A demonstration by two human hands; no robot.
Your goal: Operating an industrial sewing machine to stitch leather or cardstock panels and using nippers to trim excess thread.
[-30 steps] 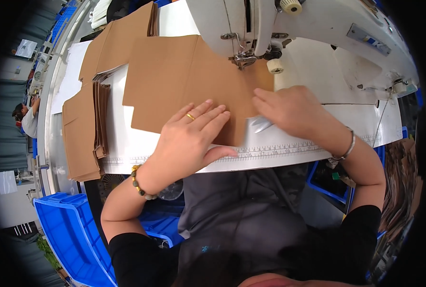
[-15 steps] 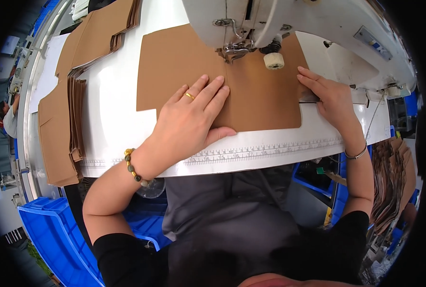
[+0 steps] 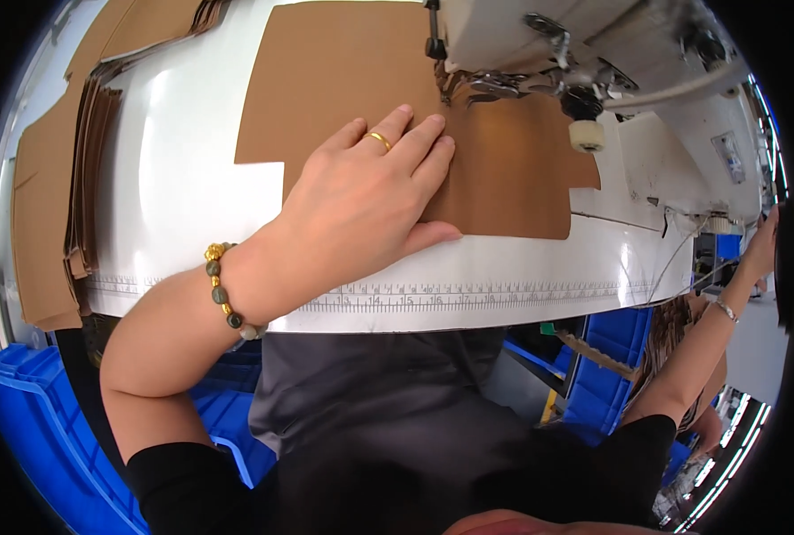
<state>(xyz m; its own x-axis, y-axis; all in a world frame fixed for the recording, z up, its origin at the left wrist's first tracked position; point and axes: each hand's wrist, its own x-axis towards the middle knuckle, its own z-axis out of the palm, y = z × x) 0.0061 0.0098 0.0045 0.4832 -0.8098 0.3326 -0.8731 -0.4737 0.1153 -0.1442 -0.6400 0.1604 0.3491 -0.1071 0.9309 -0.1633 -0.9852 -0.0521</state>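
Observation:
A flat brown panel (image 3: 335, 71), cut with notched corners, lies on the white table beneath the head of a sewing machine (image 3: 495, 40). My left hand (image 3: 361, 192) rests flat on it, fingers spread toward the presser foot (image 3: 448, 94). A gold ring and a beaded bracelet are on that hand and wrist. At the far right, beside the machine's end, my right hand (image 3: 764, 239) is raised away from the panel. Its fingers are mostly cut off at the dark picture rim, so whatever it touches is hidden.
Brown cut panels (image 3: 45, 205) are stacked on the table's left. A ruler strip (image 3: 397, 301) runs along the front edge. Blue bins (image 3: 36, 410) stand below left, and more brown pieces (image 3: 669, 334) hang at the right. Thread trails near the machine's right side.
My right hand has left the panel's right edge and moved far right, up beside the machine. My left hand stays flat on the panel. The whole view has shifted.

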